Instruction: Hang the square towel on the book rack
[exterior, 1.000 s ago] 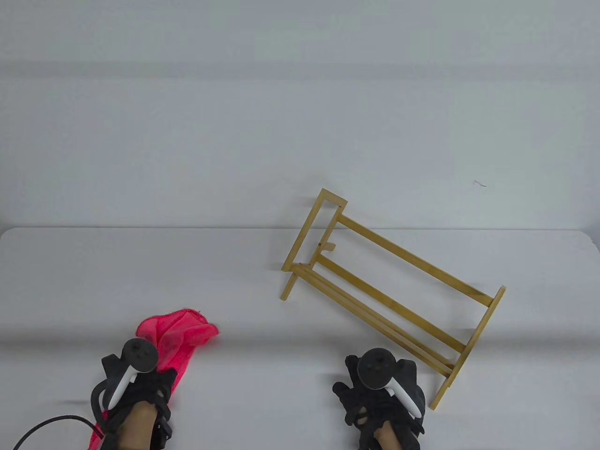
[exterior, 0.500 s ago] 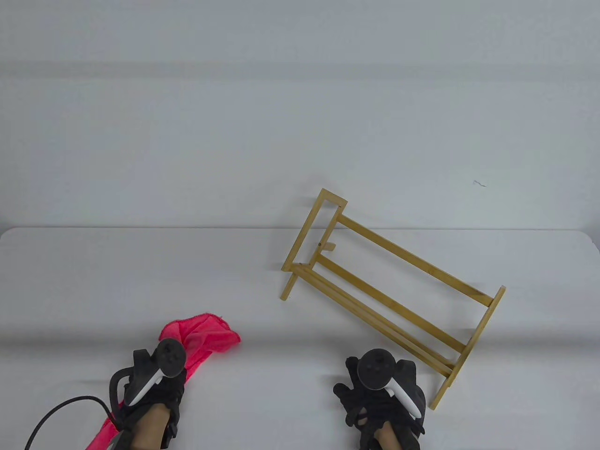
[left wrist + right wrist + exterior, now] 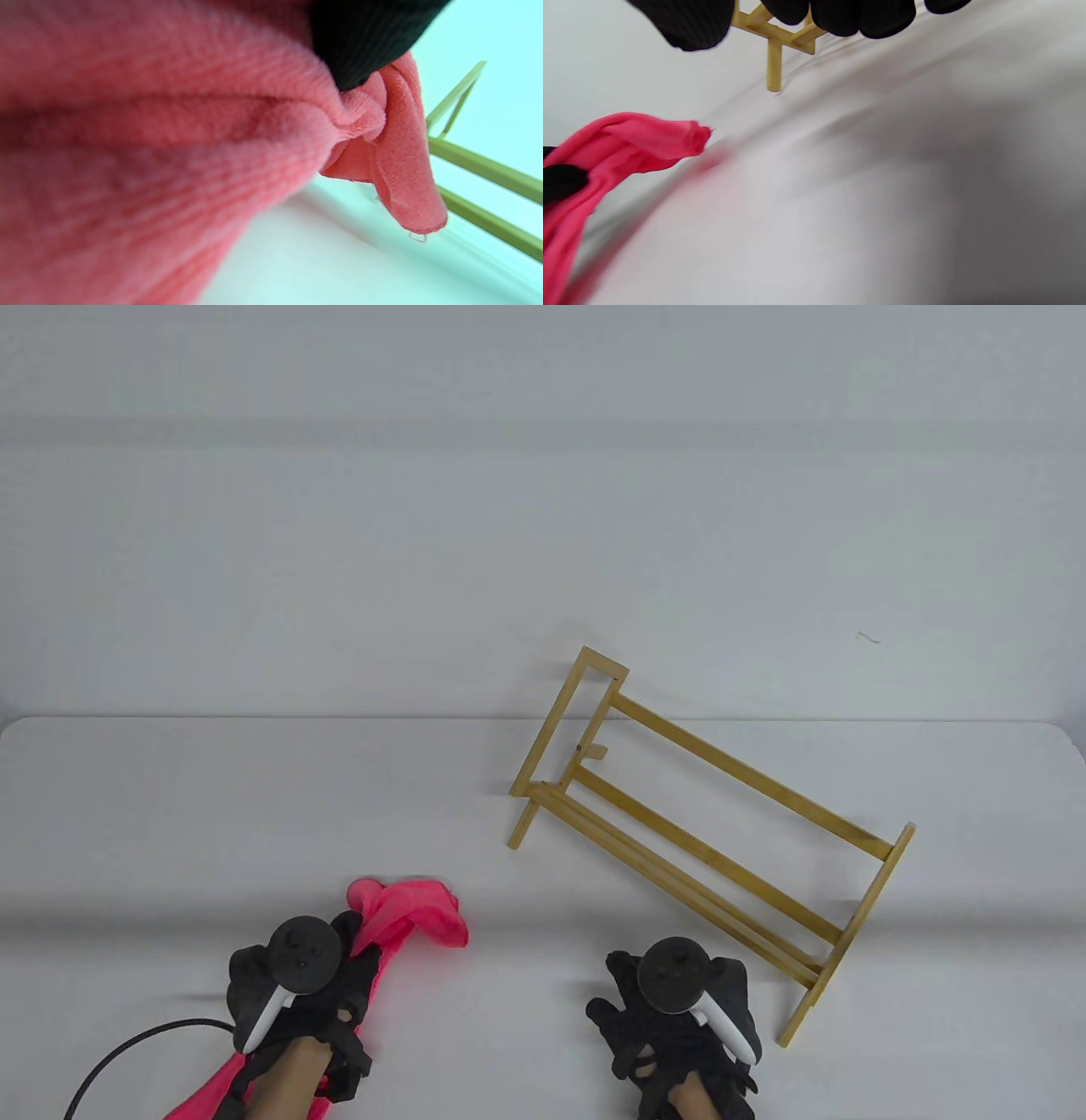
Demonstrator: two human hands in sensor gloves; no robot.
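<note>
My left hand [image 3: 339,976] grips a pink square towel [image 3: 420,912], bunched up and lifted off the table; its tail hangs past my wrist [image 3: 208,1090]. The towel fills the left wrist view [image 3: 169,169], with a gloved fingertip [image 3: 365,42] pressing on it. The wooden book rack [image 3: 704,831] stands at an angle on the table, right of the towel. My right hand [image 3: 645,1010] rests empty with fingers spread, just left of the rack's near end. The right wrist view shows the towel [image 3: 628,140] and a rack leg [image 3: 774,63].
The white table [image 3: 254,814] has its far edge against a white wall. A black cable [image 3: 127,1052] trails from my left wrist toward the bottom left corner.
My left hand has carried the towel to the right, toward the rack, and lifted it into a tighter bunch. My right hand has shifted slightly left.
</note>
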